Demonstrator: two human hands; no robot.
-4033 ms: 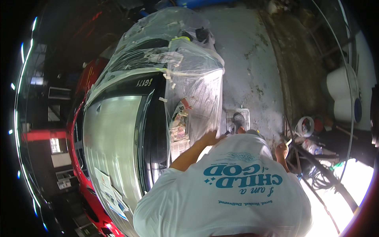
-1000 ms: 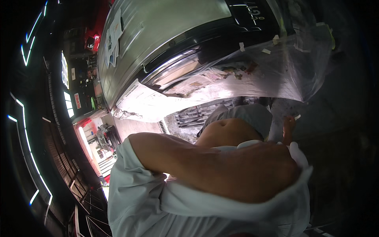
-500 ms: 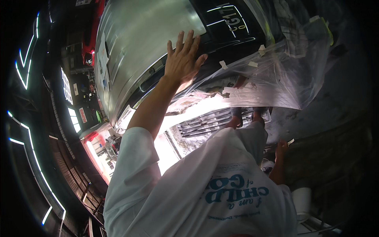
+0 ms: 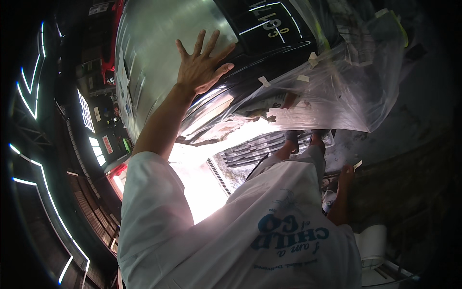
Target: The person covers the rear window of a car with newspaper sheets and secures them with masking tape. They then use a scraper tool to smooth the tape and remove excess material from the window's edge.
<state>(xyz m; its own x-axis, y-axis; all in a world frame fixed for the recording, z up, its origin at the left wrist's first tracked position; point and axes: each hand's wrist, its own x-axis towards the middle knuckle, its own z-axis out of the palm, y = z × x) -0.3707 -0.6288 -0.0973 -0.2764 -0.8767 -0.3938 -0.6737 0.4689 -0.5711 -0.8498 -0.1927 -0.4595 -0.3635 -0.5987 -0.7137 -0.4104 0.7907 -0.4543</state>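
Observation:
My left hand lies with fingers spread on a curved vehicle body panel. Its fingers are over the dull grey-green area, close to where that meets a glossy black area carrying pale markings. The thumb points toward the black part. Down at the lower right, my right hand is closed around a small, pale, flat piece. What that piece is made of cannot be made out. My right forearm hangs beside the white shirt, apart from the vehicle.
Clear plastic sheeting drapes the vehicle's right side, held by bits of masking tape. Below it are a slatted floor grate and my feet. A white bucket-like container stands at the lower right. Bright light strips line the left.
My left hand has slid a little to the left along the panel, and its fingers are spread wider. The view has shifted slightly. My right hand keeps the pale piece.

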